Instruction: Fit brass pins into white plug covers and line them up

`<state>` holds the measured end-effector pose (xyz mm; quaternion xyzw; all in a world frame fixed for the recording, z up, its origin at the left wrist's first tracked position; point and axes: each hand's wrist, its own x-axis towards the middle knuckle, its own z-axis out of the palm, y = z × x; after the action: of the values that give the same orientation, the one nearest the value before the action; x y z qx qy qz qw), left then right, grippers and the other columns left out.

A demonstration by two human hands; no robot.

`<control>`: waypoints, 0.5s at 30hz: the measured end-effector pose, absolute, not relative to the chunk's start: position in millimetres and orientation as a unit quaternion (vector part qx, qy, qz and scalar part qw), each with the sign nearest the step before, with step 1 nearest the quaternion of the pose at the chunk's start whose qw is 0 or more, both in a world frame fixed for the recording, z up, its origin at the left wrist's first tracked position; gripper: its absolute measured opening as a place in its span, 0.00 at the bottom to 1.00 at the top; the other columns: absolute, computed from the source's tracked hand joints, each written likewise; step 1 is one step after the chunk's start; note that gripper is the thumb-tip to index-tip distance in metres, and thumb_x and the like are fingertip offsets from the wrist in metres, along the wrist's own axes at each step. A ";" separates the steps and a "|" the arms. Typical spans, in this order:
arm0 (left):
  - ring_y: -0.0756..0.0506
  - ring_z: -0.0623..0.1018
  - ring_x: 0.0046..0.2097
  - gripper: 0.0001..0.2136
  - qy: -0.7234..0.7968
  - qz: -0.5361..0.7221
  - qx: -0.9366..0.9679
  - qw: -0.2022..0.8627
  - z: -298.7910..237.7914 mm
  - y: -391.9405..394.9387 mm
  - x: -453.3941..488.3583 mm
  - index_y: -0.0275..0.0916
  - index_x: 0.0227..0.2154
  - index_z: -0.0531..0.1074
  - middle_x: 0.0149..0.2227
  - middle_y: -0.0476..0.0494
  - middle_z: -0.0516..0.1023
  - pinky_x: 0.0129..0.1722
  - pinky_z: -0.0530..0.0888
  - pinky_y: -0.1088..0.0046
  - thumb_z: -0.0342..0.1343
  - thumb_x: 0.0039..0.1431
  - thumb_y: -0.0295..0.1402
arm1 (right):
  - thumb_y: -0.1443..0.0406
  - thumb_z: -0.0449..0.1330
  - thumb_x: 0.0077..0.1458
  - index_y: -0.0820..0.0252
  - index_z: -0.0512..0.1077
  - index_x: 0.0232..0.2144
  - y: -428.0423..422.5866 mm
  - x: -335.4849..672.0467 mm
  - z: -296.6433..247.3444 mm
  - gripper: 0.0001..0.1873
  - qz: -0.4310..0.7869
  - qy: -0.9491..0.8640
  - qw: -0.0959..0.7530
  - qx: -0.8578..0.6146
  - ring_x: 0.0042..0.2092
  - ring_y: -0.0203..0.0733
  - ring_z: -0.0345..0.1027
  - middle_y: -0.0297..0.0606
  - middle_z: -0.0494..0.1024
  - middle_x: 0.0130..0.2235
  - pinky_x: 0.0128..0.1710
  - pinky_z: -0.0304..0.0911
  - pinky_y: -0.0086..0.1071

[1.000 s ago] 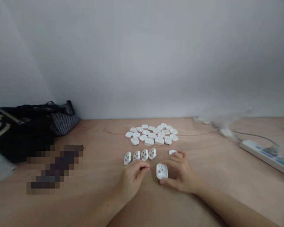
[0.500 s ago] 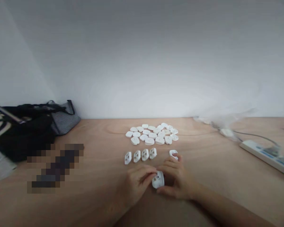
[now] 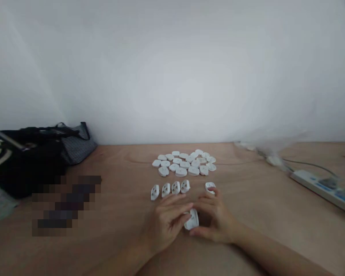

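In front of me a white plastic socket piece [image 3: 193, 220] stands tilted, its face toward the left. My right hand [image 3: 217, 218] grips its edge between the thumb below and the fingers above. My left hand [image 3: 170, 217] is closed at its left side, thumb and fingertips on the face and top edge; whether a small part is pinched there I cannot make out. Another white piece [image 3: 210, 186] lies by my right fingertips, partly covered by a finger. Beyond my left hand, several socket pieces [image 3: 175, 188] stand in a row with holes and inner parts showing.
Farther back lies a cluster of white covers [image 3: 184, 165] on the wooden table [image 3: 117, 191]. A black bag [image 3: 37, 161] and a blurred-out dark object [image 3: 69, 201] are at left. On the right are a power strip [image 3: 324, 188] and clear plastic wrapping [image 3: 270, 143].
My left fingers have shifted up and over the face of the held socket piece, covering more of it. My right hand keeps its grip almost in the same place.
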<state>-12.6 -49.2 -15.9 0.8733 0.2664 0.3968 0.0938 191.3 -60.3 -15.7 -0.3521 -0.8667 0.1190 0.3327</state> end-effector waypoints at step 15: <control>0.39 0.73 0.44 0.27 0.285 0.313 0.899 0.114 -12.2 -41.7 -21.1 0.40 0.45 0.72 0.39 0.43 0.79 0.47 0.67 0.59 0.66 0.41 0.47 | 0.41 0.63 0.37 0.54 0.59 0.53 -55.5 194.9 -31.4 0.44 0.061 -0.848 0.369 -0.375 0.45 0.52 0.67 0.43 0.75 0.44 0.56 0.38 0.51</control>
<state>-21.1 -41.7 -12.2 0.8990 0.2847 0.3125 0.1141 194.9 -55.5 -31.4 -0.3755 -0.8479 0.0610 0.3693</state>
